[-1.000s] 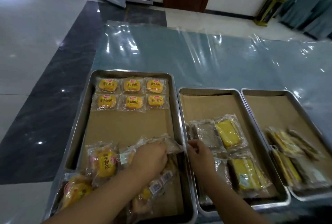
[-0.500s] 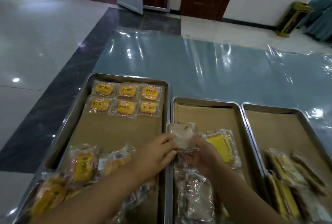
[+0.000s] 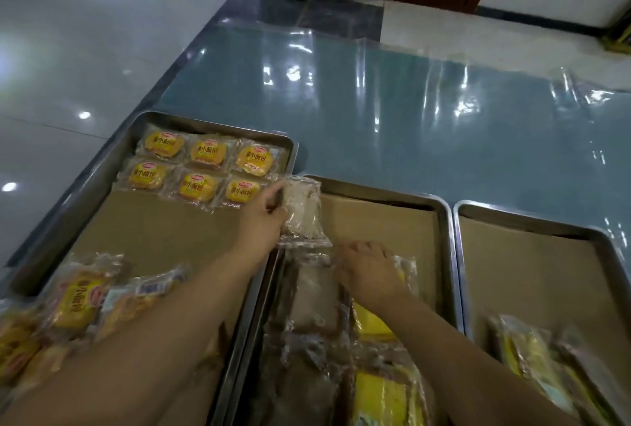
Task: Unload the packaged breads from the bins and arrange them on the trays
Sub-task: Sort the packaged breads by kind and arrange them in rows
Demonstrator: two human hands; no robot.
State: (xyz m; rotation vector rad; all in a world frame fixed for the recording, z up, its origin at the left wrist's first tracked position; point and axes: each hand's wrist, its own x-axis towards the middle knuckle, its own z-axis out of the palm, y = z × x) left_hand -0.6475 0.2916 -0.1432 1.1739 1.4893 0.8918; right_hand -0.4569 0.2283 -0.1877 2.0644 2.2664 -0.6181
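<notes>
Three metal trays lined with brown paper stand side by side: left tray [image 3: 102, 179], middle tray [image 3: 447, 220], right tray [image 3: 532, 217]. My left hand [image 3: 263, 217] holds a clear pack of pale bread [image 3: 302, 207] above the far left corner of the middle tray. My right hand [image 3: 370, 268] rests palm down on a yellow cake pack [image 3: 406, 272] in the middle tray. Two neat rows of yellow round bread packs [image 3: 201, 169] fill the far end of the left tray. Loose yellow packs [image 3: 78, 299] lie heaped at its near end.
Brown bread packs [image 3: 307, 292] and yellow cake packs [image 3: 382, 391] lie loose in the near half of the middle tray. More packs [image 3: 536, 354] lie at the near end of the right tray. The table [image 3: 409, 111] is covered with shiny clear film.
My left hand carried the pale bread pack away from me toward the far corner of the middle tray. My right hand let go of it and dropped onto the yellow cake pack.
</notes>
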